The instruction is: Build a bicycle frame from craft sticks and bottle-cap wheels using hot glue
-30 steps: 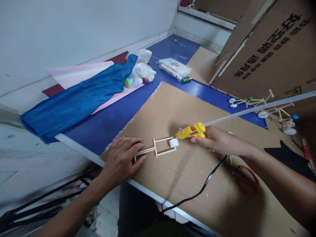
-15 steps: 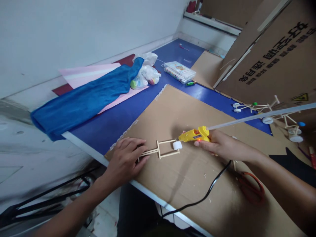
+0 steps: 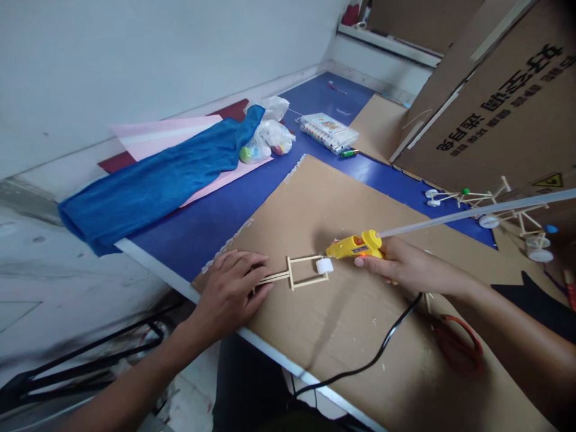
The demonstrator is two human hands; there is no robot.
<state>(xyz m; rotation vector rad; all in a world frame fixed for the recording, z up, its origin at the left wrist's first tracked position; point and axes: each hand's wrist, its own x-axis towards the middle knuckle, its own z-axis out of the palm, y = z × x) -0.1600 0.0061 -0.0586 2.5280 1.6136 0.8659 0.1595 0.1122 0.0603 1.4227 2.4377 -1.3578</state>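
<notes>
A fork-shaped frame of thin wooden sticks [image 3: 290, 275] lies on the cardboard sheet [image 3: 324, 192]. Between the tips of its two prongs sits a small white wheel [image 3: 324, 266]. My left hand [image 3: 236, 282] is closed round the stem end of the frame, its fingers hiding that end. My right hand [image 3: 398, 264] grips a yellow hot glue gun [image 3: 357, 245] with an orange light glowing on it. The nozzle meets the upper prong's tip beside the wheel. A long clear glue stick [image 3: 468, 214] sticks out behind the gun.
Red-handled scissors [image 3: 459, 342] lie below my right forearm, near the gun's black cord [image 3: 382, 348]. Stick models with white wheels [image 3: 488, 221] stand at the right. A blue cloth [image 3: 162, 174], plastic bags [image 3: 270, 135] and a marker case [image 3: 328, 133] lie at the back.
The view has shifted very slightly. Both hands, the glue gun and the stick frame keep practically the same positions.
</notes>
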